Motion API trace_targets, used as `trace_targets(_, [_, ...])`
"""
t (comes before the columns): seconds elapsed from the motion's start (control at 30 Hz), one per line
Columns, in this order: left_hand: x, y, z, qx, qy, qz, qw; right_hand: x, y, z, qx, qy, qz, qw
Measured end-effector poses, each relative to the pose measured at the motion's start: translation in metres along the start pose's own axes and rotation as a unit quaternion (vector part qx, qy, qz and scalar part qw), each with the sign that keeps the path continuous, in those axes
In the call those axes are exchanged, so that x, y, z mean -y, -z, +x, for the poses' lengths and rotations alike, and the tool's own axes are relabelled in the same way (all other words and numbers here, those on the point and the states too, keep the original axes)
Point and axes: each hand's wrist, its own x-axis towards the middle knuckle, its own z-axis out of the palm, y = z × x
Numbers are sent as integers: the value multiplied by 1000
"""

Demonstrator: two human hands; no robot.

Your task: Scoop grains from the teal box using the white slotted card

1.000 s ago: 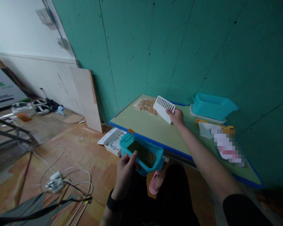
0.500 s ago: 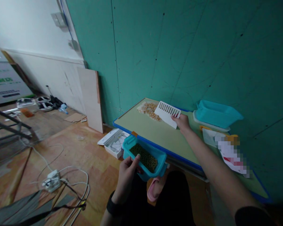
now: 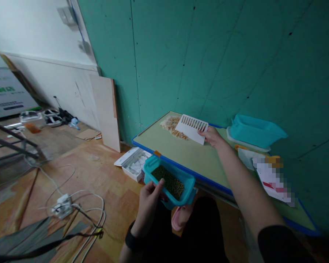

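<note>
My left hand (image 3: pixel 149 204) grips the near rim of a teal container (image 3: pixel 168 182) filled with green beans, held just below the front edge of the low green table (image 3: pixel 181 153). My right hand (image 3: pixel 213 136) reaches across the table and holds a white slotted scraper (image 3: pixel 192 128) by its right end. The scraper lies against a pile of yellow beans (image 3: pixel 173 126) at the table's far left corner.
An upturned teal tub (image 3: pixel 256 131) on a white lid stands at the back right, with papers (image 3: pixel 268 171) in front of it. A green wall backs the table. On the floor lie a white box (image 3: pixel 131 164), a power strip (image 3: pixel 61 208) with cables, and a leaning board (image 3: pixel 105 113).
The camera view shifted slightly. My right hand pushed the scraper a little left, closer onto the yellow bean pile. My left hand still holds the teal container in the same place.
</note>
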Motion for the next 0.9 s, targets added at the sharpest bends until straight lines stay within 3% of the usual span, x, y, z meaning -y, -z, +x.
trace_targets(0.07, [0, 2, 0, -5, 4, 3, 1000, 2, 0, 3, 38, -8, 9, 999])
trace_targets(0.23, [-5, 12, -1, -4, 6, 15, 1000, -1, -5, 14, 56, 17, 11, 998])
trace_targets(0.47, [0, 21, 2, 3, 13, 0, 1000, -2, -20, 31, 66, 35, -4, 997])
trace_targets(0.63, [7, 23, 6, -2, 14, -2, 1000, -1, -33, 36, 35, 76, -35, 996])
trace_targets(0.9, [12, 25, 8, 0, 18, -4, 1000, -6, -37, 36, 56, 136, -58, 987])
